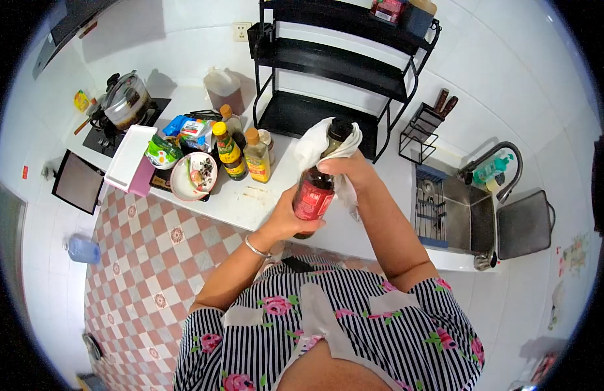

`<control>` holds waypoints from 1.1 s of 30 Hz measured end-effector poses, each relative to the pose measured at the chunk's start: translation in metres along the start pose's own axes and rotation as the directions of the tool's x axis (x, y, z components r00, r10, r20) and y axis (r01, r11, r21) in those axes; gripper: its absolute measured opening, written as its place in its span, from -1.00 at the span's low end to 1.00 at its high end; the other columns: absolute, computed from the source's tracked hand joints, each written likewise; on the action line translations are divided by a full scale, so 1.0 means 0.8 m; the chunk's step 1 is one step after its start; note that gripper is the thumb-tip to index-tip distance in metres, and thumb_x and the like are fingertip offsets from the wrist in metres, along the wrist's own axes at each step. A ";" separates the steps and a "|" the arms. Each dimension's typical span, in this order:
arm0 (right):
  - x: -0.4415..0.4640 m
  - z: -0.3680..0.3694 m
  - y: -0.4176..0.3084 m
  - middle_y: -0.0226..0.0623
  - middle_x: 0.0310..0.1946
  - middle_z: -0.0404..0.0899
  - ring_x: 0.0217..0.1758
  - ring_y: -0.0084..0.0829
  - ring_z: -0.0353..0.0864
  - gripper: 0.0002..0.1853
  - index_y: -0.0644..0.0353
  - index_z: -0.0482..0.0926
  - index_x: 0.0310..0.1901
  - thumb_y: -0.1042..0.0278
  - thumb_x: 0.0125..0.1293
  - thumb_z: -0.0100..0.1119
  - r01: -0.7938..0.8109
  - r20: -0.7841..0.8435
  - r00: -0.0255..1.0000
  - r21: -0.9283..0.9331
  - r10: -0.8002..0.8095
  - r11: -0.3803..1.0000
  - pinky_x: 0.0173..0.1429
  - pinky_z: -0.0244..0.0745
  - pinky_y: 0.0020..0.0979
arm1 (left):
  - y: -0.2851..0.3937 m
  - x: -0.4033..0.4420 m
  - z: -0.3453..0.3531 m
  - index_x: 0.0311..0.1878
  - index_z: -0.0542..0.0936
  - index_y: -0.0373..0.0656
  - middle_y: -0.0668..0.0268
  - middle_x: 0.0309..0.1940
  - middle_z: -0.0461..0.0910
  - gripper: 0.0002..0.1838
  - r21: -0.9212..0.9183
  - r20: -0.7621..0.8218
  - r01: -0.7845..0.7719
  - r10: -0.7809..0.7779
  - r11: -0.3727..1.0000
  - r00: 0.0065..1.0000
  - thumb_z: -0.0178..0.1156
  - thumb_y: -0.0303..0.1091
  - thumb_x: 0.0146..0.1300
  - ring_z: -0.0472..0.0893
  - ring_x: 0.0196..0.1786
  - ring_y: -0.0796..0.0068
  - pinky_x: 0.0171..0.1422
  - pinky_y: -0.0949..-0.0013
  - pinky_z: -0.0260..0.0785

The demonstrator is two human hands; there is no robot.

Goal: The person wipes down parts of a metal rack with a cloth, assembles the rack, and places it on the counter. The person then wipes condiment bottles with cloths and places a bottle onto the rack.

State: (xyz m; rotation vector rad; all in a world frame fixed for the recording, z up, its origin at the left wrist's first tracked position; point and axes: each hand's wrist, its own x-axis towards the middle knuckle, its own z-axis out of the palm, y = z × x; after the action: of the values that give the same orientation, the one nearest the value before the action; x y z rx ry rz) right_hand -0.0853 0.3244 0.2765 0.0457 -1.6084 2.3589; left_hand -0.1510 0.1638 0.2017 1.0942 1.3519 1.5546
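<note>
A dark bottle with a red label is held over the front of the white counter, its black cap pointing away from me. My left hand is wrapped round the lower part of the bottle. Around its neck, my right hand presses a white cloth that hangs down on both sides. Left of the bottle on the counter stand a yellow-capped bottle and an oil bottle with a tan cap. A bowl with food scraps sits further left.
A black three-tier rack stands at the back. On the right are a knife holder, a sink with a faucet, and a dish rack. A pot and a white-and-pink container stand at the left.
</note>
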 end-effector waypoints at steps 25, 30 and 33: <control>0.002 -0.019 0.029 -0.28 -0.28 0.57 -0.20 -0.39 0.58 -0.46 0.17 0.47 -0.07 0.32 -0.18 0.40 0.010 0.079 0.997 0.157 -0.022 0.988 -0.07 0.50 -0.38 | -0.003 -0.010 0.008 -0.02 0.46 -0.20 0.36 -0.31 0.56 -0.39 -0.368 0.193 0.144 -0.076 0.919 0.978 0.46 -0.40 -0.24 0.55 -0.26 0.54 -0.10 0.45 0.42; 0.000 0.000 0.019 -0.30 -0.30 0.56 -0.25 -0.44 0.56 -0.47 0.19 0.46 -0.05 0.26 -0.11 0.38 0.013 -0.134 0.991 0.147 0.007 0.989 -0.18 0.50 -0.43 | 0.000 -0.008 0.013 -0.04 0.45 -0.21 0.34 -0.33 0.56 -0.44 -0.143 -0.004 0.038 -0.039 0.989 0.999 0.43 -0.44 -0.20 0.56 -0.26 0.55 -0.11 0.41 0.43; 0.007 0.002 0.028 -0.35 -0.25 0.56 -0.24 -0.48 0.56 -0.53 0.18 0.47 -0.03 0.34 -0.05 0.33 -0.002 -0.224 0.974 -0.031 -0.005 1.000 -0.12 0.49 -0.42 | 0.003 -0.005 0.015 -0.06 0.45 -0.24 0.33 -0.33 0.55 -0.44 -0.039 -0.190 -0.010 0.003 0.999 0.982 0.43 -0.43 -0.21 0.54 -0.28 0.53 -0.12 0.41 0.43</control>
State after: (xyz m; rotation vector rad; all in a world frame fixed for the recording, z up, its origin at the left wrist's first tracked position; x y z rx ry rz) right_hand -0.0964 0.3167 0.2577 -0.2187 -1.5339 2.2450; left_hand -0.1381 0.1635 0.2046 0.9460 1.4375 1.7186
